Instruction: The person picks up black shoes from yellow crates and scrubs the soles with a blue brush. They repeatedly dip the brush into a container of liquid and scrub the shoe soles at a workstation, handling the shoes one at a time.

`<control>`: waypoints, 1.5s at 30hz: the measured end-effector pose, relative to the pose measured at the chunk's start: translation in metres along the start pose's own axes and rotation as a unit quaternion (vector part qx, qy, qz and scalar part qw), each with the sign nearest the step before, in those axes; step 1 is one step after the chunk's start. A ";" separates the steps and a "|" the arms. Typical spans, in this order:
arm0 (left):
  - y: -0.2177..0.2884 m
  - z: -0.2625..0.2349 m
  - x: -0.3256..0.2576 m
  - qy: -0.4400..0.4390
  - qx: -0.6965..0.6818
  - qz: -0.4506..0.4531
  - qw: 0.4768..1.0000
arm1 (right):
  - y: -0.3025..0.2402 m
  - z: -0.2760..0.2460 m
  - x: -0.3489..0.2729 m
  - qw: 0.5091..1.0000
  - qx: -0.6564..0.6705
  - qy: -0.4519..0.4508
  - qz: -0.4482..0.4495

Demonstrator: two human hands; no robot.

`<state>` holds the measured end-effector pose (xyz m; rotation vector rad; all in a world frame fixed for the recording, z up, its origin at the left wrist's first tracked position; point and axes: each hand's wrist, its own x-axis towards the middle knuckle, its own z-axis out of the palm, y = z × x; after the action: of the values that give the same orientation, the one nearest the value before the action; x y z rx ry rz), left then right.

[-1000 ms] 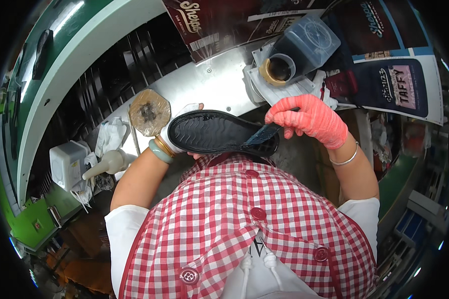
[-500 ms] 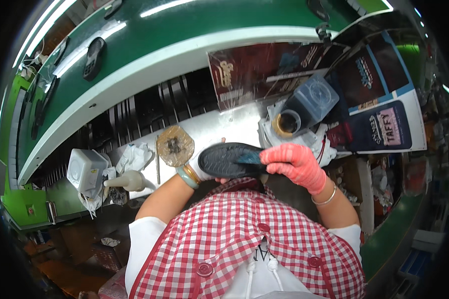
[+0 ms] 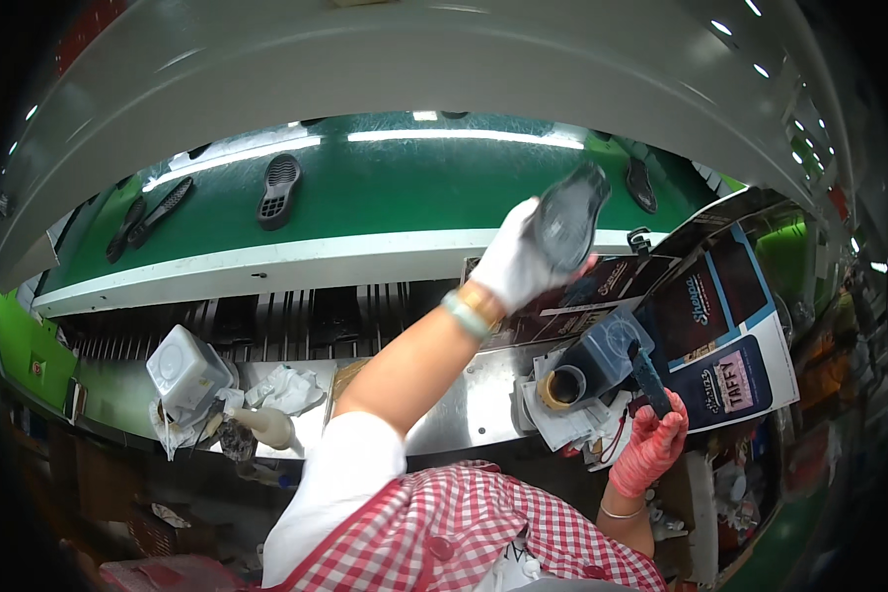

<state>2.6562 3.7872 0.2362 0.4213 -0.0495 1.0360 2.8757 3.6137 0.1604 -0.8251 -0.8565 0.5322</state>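
My left hand (image 3: 513, 259), in a white glove, is stretched out over the green conveyor belt. Its fingers are closed on a black shoe sole (image 3: 568, 219), which is tilted and slightly blurred. Lower on the right, my right hand (image 3: 649, 449) wears a pinkish-red glove and grips a flat dark-blue brush (image 3: 648, 379), held upright. Just left of the brush stand a small cup of dark liquid (image 3: 565, 386) and a translucent blue plastic container (image 3: 602, 351). The brush is apart from the sole.
More soles, such as a black one (image 3: 279, 189), lie spread along the green belt (image 3: 385, 178). On the metal bench at left are a white plastic canister (image 3: 180, 361), crumpled white cloth (image 3: 288, 390) and a squeeze bottle (image 3: 264, 427). Printed boards (image 3: 730, 335) stand at right.
My left hand has carried the sole from in front of my chest up and forward over the belt. My right hand has drawn the brush away from the sole, to the right and down.
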 end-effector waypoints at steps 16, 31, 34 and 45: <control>0.258 -0.090 -0.121 0.488 0.872 0.009 0.032 | 0.033 -0.028 -0.023 0.987 -0.033 -0.007 0.158; 0.194 -0.066 -0.226 0.311 0.527 0.408 0.678 | 0.054 0.017 -0.012 0.979 -0.074 -0.086 0.171; 0.108 -0.069 -0.249 0.238 0.542 0.407 0.695 | 0.070 0.008 -0.012 0.977 -0.093 -0.088 0.167; -0.064 -0.142 -0.246 0.187 0.097 0.011 0.978 | 0.098 -0.020 -0.009 0.953 -0.244 -0.048 0.175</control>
<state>2.5615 3.6079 0.0275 0.3963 0.3867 1.1314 2.8784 3.6560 0.0696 -1.4318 -0.9525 0.6852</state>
